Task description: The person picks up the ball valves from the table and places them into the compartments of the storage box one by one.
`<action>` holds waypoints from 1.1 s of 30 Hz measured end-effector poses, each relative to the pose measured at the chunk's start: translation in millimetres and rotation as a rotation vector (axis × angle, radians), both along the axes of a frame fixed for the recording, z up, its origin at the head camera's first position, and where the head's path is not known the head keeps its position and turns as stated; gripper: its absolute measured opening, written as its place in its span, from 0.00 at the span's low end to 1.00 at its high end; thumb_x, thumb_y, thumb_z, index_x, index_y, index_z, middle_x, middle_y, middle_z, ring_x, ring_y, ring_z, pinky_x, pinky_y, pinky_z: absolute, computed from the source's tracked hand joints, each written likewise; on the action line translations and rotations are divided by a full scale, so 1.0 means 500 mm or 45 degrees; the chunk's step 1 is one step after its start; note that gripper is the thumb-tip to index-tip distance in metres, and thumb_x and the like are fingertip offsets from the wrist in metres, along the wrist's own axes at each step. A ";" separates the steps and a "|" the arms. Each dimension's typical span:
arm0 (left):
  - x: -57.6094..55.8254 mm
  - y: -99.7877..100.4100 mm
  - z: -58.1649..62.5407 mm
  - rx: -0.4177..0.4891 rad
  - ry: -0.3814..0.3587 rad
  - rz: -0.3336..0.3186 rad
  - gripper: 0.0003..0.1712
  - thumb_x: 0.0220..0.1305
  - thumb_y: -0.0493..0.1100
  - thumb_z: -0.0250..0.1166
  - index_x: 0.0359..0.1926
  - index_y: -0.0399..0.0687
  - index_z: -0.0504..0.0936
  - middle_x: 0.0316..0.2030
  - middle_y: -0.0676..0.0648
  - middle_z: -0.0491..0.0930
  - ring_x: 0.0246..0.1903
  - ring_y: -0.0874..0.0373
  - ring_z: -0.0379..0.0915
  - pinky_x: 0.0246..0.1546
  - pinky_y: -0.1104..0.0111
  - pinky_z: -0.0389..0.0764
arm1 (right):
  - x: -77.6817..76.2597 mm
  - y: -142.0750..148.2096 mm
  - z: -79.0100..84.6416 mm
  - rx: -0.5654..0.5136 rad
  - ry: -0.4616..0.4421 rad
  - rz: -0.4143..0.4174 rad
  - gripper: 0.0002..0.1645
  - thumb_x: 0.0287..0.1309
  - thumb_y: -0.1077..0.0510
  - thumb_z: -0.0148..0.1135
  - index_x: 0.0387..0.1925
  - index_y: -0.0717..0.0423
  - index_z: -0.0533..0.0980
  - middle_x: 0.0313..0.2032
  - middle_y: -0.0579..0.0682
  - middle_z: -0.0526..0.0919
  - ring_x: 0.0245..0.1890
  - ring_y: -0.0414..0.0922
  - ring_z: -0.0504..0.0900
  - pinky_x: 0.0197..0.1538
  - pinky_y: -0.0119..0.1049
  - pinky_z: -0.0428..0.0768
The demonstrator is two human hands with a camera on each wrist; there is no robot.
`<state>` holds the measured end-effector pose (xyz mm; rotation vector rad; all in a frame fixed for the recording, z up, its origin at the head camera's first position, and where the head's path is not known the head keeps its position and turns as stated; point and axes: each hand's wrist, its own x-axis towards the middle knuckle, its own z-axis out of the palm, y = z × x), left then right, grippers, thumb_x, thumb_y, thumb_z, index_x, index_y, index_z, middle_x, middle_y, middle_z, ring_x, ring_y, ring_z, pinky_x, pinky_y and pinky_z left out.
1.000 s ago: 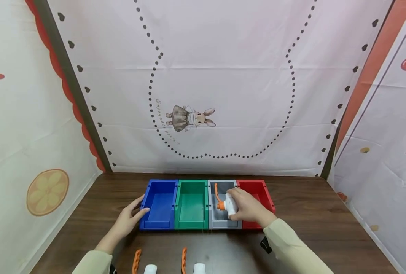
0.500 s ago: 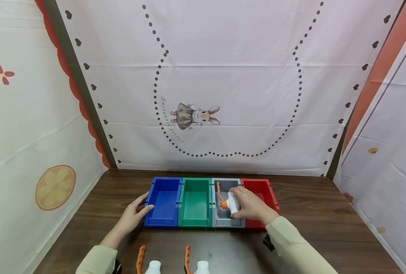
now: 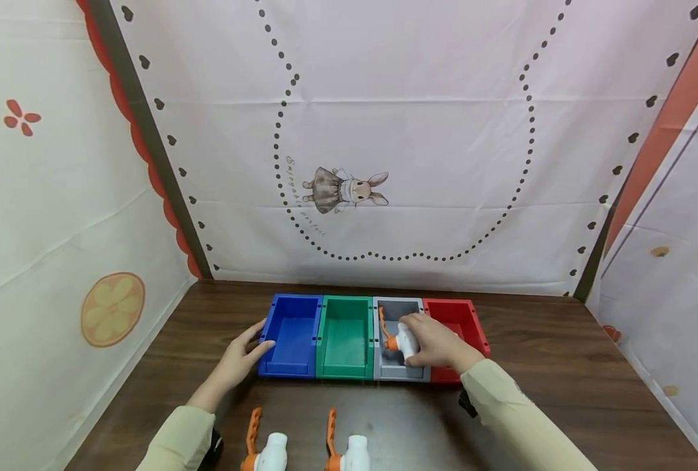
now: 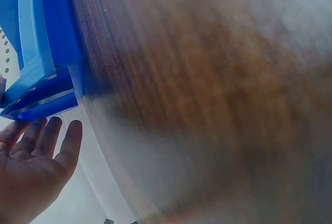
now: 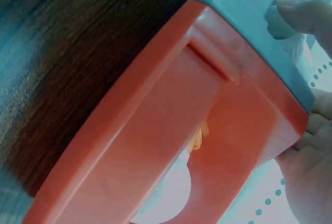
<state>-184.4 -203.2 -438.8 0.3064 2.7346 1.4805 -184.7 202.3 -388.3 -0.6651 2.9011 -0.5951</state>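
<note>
My right hand point(image 3: 439, 341) grips a white ball valve point(image 3: 406, 340) with an orange lever. The valve is at the grey bin point(image 3: 401, 374), its lever pointing to the back wall of that bin. Fingers and palm hide part of the white body. My left hand point(image 3: 235, 365) is at the left side of the blue bin point(image 3: 288, 370), the thumb over the rim. In the left wrist view its fingers point(image 4: 71, 143) stretch out, tips right at the bin's outside. Two more white ball valves point(image 3: 272, 451) point(image 3: 356, 453) with orange levers stand near the front edge of view.
A green bin point(image 3: 345, 371) sits between the blue and grey ones, and a red bin point(image 3: 473, 327) closes the row at right. Inside the red bin lies a rounded white piece point(image 5: 168, 190) beside an orange part. Printed cloth walls point(image 3: 454, 157) enclose the wooden table point(image 3: 560, 379).
The head view has shifted, so the bins appear higher and further right and more of the two front valves shows. Both hands keep nearly the same place relative to the bins.
</note>
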 end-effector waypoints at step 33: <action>-0.006 0.005 0.000 -0.014 -0.021 0.015 0.36 0.68 0.49 0.58 0.71 0.41 0.58 0.66 0.31 0.62 0.62 0.33 0.63 0.58 0.45 0.71 | -0.031 -0.003 -0.006 0.245 0.068 0.131 0.43 0.37 0.54 0.77 0.57 0.62 0.72 0.54 0.55 0.78 0.57 0.52 0.73 0.71 0.52 0.57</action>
